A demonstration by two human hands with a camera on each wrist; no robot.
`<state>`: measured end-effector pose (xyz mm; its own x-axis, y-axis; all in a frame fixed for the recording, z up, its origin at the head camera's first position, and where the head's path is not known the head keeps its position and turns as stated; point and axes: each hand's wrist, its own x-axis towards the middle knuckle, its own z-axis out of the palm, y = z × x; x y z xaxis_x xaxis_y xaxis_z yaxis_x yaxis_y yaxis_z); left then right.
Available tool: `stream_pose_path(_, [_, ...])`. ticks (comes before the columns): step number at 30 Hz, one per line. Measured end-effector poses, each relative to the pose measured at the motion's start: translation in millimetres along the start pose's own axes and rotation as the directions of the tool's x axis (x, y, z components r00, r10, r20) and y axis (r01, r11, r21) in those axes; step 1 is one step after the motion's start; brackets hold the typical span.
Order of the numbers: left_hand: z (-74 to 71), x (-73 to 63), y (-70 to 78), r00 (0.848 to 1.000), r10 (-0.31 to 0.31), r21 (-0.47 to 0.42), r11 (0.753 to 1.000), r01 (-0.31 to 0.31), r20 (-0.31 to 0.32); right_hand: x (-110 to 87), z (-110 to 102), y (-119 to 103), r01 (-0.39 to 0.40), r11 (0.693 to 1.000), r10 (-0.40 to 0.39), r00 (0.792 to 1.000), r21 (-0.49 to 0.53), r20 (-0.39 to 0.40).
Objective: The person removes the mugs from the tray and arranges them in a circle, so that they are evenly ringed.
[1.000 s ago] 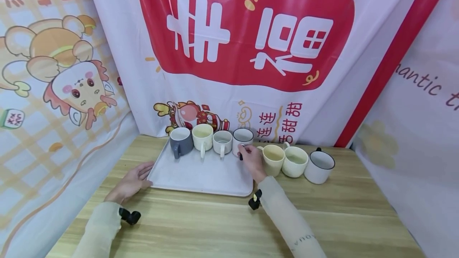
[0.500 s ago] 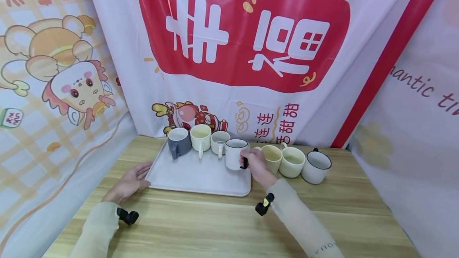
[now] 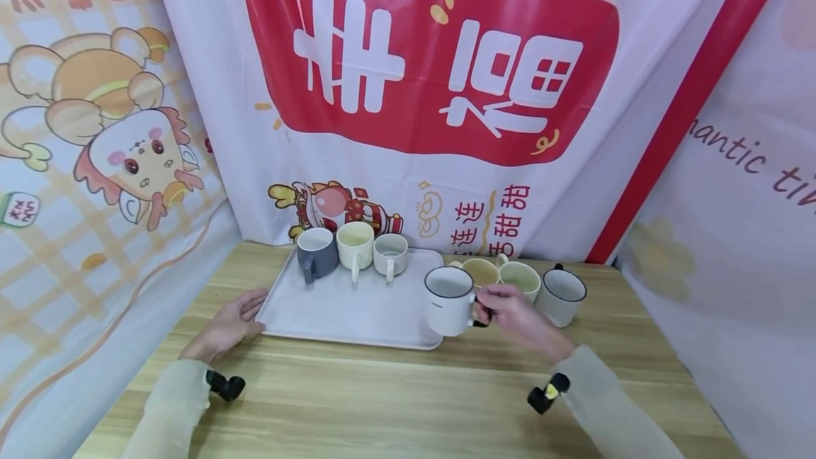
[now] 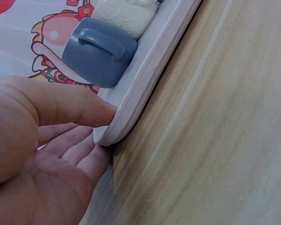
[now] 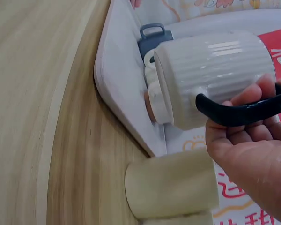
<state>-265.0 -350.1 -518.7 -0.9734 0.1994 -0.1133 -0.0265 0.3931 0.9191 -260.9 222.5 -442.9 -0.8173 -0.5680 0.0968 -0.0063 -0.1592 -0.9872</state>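
My right hand point(image 3: 519, 317) grips the black handle point(image 5: 243, 112) of a white enamel-style mug point(image 3: 448, 307) with a dark rim. In the head view the mug appears over the right edge of the pale tray point(image 3: 357, 310), and the right wrist view shows it raised. Beside the tray's front left corner lies my left hand point(image 3: 226, 324); its thumb point(image 4: 79, 105) touches the rim and its other fingers stretch along the outer side. Along the tray's back stand a blue-grey mug point(image 3: 319, 261), a cream mug point(image 3: 353, 253) and a small whitish mug point(image 3: 390, 261).
Right of the tray, a yellowish mug point(image 3: 481, 271), a pale cream mug point(image 3: 519, 278) and another dark-rimmed white mug point(image 3: 561, 299) stand on the wooden table point(image 3: 357, 395). A printed cloth point(image 3: 433, 190) hangs behind the table.
My right hand has taken the dark-rimmed white mug from the tray's back right, bringing it toward me and then right. My left hand keeps its place at the tray's corner.
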Motion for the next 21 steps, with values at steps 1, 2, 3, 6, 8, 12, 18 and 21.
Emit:
stream_pose_path(1, [0.0,0.0,0.0,1.0,-0.002,0.0,1.0,0.002,0.001,-9.1,-8,-3,0.013,1.0,-0.013,0.999,0.003,0.043])
stream_pose_path(2, [0.0,0.1,-0.1,1.0,-0.005,0.002,1.0,0.005,0.001,-18.5,-15,-6,0.024,1.0,-0.025,0.996,0.02,0.081])
stream_pose_path(3, [0.1,0.3,-0.1,1.0,-0.008,0.006,1.0,0.008,0.001,-27.5,-23,-8,0.044,0.998,-0.048,0.992,0.04,0.12])
stream_pose_path(6, [-0.2,0.6,0.4,1.0,-0.017,0.015,1.0,0.017,-0.002,-54.1,-44,-15,0.095,0.989,-0.117,0.971,0.113,0.209])
stream_pose_path(8, [-0.7,0.5,1.2,1.0,-0.019,0.023,1.0,0.019,-0.002,-72.4,-57,-21,0.113,0.984,-0.144,0.962,0.141,0.233])
stream_pose_path(12, [-1.5,0.7,1.7,1.0,-0.011,0.025,1.0,0.011,0.002,-110.0,-83,-31,0.117,0.987,-0.14,0.96,0.107,0.242])
stream_pose_path(18, [-0.9,0.7,2.1,1.0,-0.011,0.019,1.0,0.011,0.002,-154.8,-118,-32,0.072,0.995,-0.086,0.971,0.072,0.222])
stream_pose_path(21, [-0.3,0.8,1.8,1.0,-0.003,0.022,1.0,0.003,0.007,-169.5,-132,-26,0.029,0.996,-0.045,0.978,0.081,0.202])
